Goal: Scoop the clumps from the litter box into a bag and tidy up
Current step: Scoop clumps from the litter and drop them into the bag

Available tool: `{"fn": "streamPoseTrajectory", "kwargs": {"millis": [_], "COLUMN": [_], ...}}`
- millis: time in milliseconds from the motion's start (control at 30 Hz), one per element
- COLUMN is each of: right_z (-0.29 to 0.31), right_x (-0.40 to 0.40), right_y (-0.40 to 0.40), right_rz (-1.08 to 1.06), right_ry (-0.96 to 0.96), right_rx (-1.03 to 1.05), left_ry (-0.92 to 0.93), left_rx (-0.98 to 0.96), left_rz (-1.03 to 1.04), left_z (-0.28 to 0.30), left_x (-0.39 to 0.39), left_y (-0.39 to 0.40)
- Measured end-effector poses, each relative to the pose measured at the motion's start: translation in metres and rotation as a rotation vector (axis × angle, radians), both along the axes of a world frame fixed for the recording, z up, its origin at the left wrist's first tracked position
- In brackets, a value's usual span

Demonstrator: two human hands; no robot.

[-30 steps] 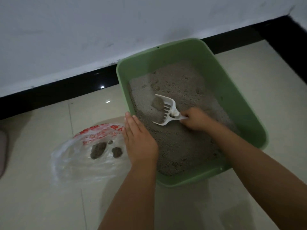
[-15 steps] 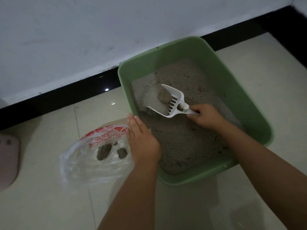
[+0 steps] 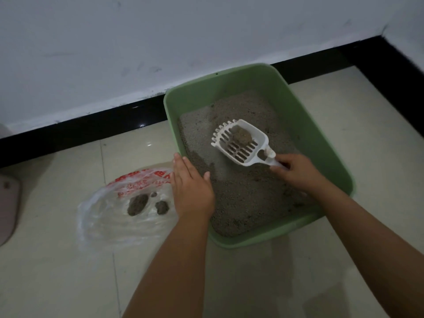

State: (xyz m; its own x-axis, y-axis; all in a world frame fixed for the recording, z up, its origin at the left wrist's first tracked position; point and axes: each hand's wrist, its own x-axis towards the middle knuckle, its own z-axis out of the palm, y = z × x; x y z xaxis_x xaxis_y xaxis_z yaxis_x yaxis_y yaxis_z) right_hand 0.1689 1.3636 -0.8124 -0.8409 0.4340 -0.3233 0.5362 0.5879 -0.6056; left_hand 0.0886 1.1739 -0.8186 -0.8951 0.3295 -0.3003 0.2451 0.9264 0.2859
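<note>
Against the black skirting at the foot of the white wall sits a green litter box [image 3: 296, 106], a rectangular plastic tray with rounded corners, standing on pale glossy floor tiles [image 3: 57, 271]. Grey, grainy litter [image 3: 247, 198] fills its bottom, lighter and smoother near the far left corner, darker and rougher toward the near edge. Above the litter, in the middle of the box, a white slotted scoop [image 3: 241, 143] is held tilted, its toothed front edge pointing toward the far left corner; one rounded grey-brown clump [image 3: 241, 136] lies in its bowl. The right hand [image 3: 298, 173] grips the scoop's short handle, fingers curled round it. The left hand [image 3: 191, 189] rests flat on the box's left rim near the near left corner, fingers straight and together, thumb spread over the litter. Just beside the box's left wall, a thin clear plastic bag [image 3: 110, 216] with red print lies crumpled on the tiles, its edge partly under the left hand, and holds two dark clumps [image 3: 137, 204] plus a small fragment. At the floor's left edge part of a pale pinkish object [image 3: 8, 203] shows.
</note>
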Motion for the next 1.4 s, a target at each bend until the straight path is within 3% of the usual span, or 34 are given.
{"fn": "streamPoseTrajectory", "kwargs": {"millis": [700, 800, 967, 1067, 1200, 1300, 1400], "right_z": [0.017, 0.023, 0.040, 0.049, 0.052, 0.045, 0.046], "right_x": [0.019, 0.022, 0.015, 0.001, -0.025, -0.044, -0.059], "right_y": [-0.017, -0.021, -0.036, -0.059, -0.103, -0.138, -0.168], "right_rz": [0.012, -0.017, 0.061, 0.156, 0.326, 0.485, 0.532], "right_ry": [-0.062, -0.065, -0.050, -0.032, -0.034, -0.124, -0.238], "right_rx": [0.091, 0.102, 0.170, 0.176, 0.189, 0.273, 0.421], "left_ry": [-0.002, -0.036, -0.068, 0.045, 0.186, 0.144, -0.069], "left_rx": [0.022, 0.099, 0.404, 0.350, 0.127, -0.025, 0.103], "left_rz": [0.014, 0.038, 0.119, 0.124, 0.094, 0.299, 0.647], "left_z": [-0.002, -0.003, -0.006, -0.013, -0.014, -0.017, -0.021], "left_x": [0.002, 0.000, 0.000, -0.008, -0.028, -0.031, -0.030], "left_y": [-0.003, -0.003, -0.037, -0.091, -0.159, -0.193, -0.209]}}
